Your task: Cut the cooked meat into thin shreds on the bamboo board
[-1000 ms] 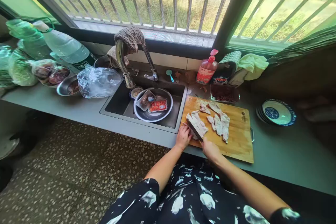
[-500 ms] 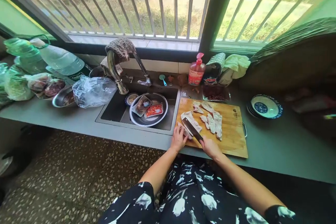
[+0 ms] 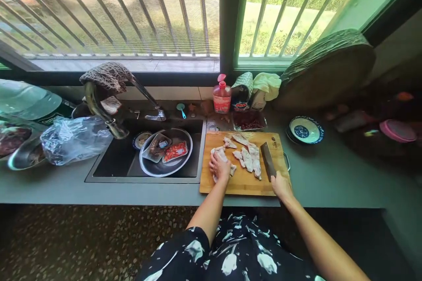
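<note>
Grey smooth counter [image 3: 329,180] under barred window, terrazzo floor below. Rectangular wooden board [image 3: 244,180] beside sink [image 3: 112,162]. Left hand [image 3: 219,167] pressing flat on pale raw meat [image 3: 247,158]; right hand [image 3: 281,185] closed around cleaver [image 3: 267,160], blade on board.

On the wooden cutting board [image 3: 244,182], the left hand [image 3: 219,167] presses down on a pale meat piece [image 3: 220,154]. The right hand [image 3: 281,185] grips a cleaver [image 3: 267,160], its blade lying just right of the other meat strips [image 3: 249,157].
</note>
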A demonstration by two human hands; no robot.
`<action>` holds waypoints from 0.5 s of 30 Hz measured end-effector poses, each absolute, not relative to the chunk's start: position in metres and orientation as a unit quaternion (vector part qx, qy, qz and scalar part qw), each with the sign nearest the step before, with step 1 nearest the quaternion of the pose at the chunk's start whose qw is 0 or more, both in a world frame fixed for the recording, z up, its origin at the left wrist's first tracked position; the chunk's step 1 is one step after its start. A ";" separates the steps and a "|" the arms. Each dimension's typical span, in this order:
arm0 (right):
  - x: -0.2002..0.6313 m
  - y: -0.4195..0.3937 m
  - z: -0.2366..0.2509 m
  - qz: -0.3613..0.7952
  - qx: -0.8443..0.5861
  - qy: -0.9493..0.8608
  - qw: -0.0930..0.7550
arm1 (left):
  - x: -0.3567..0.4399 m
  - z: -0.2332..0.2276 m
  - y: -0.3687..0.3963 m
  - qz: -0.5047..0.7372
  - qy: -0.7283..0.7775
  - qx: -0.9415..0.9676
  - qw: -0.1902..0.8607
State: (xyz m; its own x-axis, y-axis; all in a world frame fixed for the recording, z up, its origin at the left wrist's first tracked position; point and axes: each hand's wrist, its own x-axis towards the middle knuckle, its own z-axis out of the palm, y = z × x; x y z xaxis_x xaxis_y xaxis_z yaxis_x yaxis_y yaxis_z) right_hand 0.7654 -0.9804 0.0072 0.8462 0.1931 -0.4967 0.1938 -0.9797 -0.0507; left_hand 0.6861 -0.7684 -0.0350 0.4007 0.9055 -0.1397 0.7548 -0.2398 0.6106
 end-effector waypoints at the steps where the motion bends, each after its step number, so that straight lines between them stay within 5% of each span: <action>1: 0.759 -0.982 0.005 -0.268 0.958 0.101 -0.004 | 0.689 -0.036 -0.767 0.132 0.518 0.784 0.316; 15: 0.703 -0.914 0.004 -0.311 0.924 0.197 -0.106 | 0.736 -0.045 -0.744 0.177 0.391 0.785 0.447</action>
State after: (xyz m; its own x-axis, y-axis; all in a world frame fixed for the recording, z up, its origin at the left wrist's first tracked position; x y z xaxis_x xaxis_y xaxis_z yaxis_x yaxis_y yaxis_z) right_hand 0.7035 -0.9144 0.0038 0.7293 0.4302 -0.5320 0.2989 -0.8998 -0.3179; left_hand 0.7359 -0.7439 -0.0450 0.6316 0.7720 -0.0713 0.4560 -0.2955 0.8395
